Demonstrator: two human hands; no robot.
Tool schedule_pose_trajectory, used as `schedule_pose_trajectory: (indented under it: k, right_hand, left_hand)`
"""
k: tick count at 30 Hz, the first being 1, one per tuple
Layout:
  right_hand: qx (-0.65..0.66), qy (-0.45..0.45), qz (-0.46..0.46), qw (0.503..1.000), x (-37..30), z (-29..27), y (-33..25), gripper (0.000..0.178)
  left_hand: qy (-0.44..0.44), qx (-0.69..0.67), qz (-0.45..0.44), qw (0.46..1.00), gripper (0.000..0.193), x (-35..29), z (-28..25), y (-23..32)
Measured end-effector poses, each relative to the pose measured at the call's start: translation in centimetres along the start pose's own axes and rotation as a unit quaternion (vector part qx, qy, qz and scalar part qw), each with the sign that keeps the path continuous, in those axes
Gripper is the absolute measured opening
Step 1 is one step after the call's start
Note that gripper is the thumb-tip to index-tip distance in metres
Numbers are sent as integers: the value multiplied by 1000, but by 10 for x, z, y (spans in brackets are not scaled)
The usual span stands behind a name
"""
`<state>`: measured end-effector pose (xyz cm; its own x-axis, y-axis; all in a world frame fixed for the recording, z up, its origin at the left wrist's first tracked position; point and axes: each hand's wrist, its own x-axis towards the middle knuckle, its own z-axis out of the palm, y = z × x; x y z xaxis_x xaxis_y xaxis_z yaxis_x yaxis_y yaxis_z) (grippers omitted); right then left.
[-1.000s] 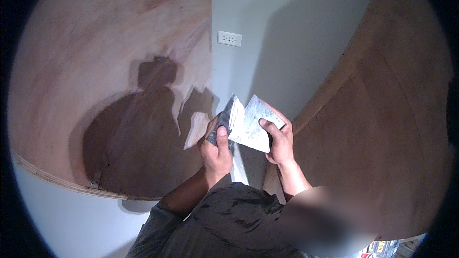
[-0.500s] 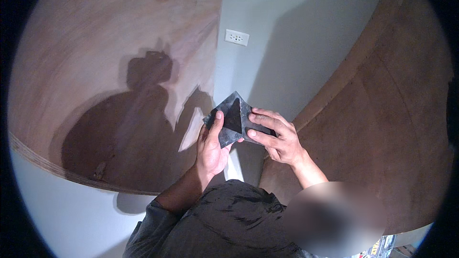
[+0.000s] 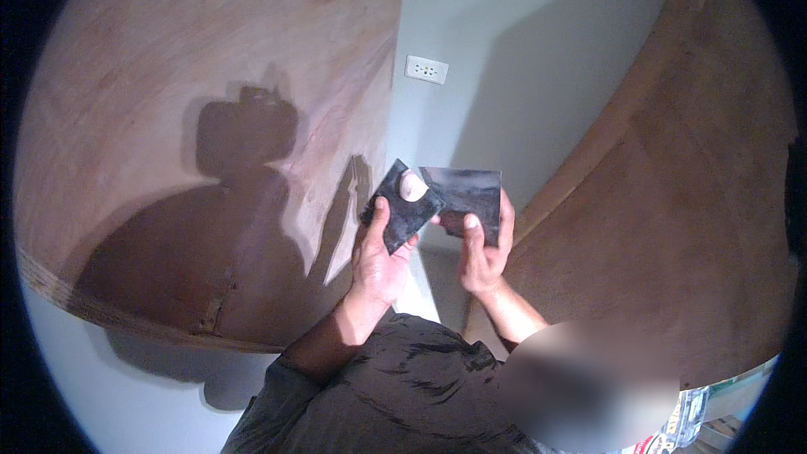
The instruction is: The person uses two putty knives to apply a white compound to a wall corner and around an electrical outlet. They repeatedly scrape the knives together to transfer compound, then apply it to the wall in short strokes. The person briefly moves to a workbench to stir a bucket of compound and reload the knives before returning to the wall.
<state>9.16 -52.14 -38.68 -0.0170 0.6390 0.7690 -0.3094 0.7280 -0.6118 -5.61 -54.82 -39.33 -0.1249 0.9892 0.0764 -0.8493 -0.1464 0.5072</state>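
Observation:
My left hand (image 3: pixel 380 265) is closed on a thin, dark square spreader plate (image 3: pixel 410 219), its thumb on the face and fingers behind. A small rounded lump of pale pinkish paste (image 3: pixel 413 186) sits near the top corner of that plate. In my right hand (image 3: pixel 483 265) is a second dark spreader plate (image 3: pixel 466 193), held flat-faced with the thumb in front. The left edge of this second plate meets or slightly overlaps the right corner of the first; whether they touch, I cannot tell.
Curved brown wooden panels stand to the left (image 3: pixel 336 42) and right (image 3: pixel 672 219). Between them is a pale wall (image 3: pixel 471 8) with a white outlet (image 3: pixel 426 69). My shadow falls on the left panel. Packages (image 3: pixel 689 416) lie at the lower right.
My right hand has turned over: its fingers lay across its plate, now the thumb is in front. Its plate has swung away from the left one, and the paste lump has come into view.

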Motion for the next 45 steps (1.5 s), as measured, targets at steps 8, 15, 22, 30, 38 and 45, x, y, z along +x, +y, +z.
schedule_pose_trajectory:
  k: [8, 15, 22, 30, 38, 45]
  right_hand:
    - [-315, -318, 88, 890, 12, -35, 42, 55]
    - [-201, -400, -14, 894, 131, -86, 7, 50]
    - [-181, -587, -169, 771, 194, -97, 26, 51]
    - [-18, -625, -50, 779, 242, -131, 126, 37]
    - [37, -220, 337, 915, 169, -91, 310, 36]
    - [-206, -80, 123, 968, 182, -37, 354, 39]
  left_hand:
    - [25, 39, 26, 999, 36, -3, 18, 3]
    - [103, 190, -15, 976, 32, 1, 22, 13]
    - [91, 206, -58, 973, 32, 26, 50, 4]
    - [280, 228, -20, 932, 19, 75, 59, -9]
    - [331, 123, -76, 933, 37, 35, 12, -9]
    - [404, 102, -190, 889, 29, 21, -23, -22]
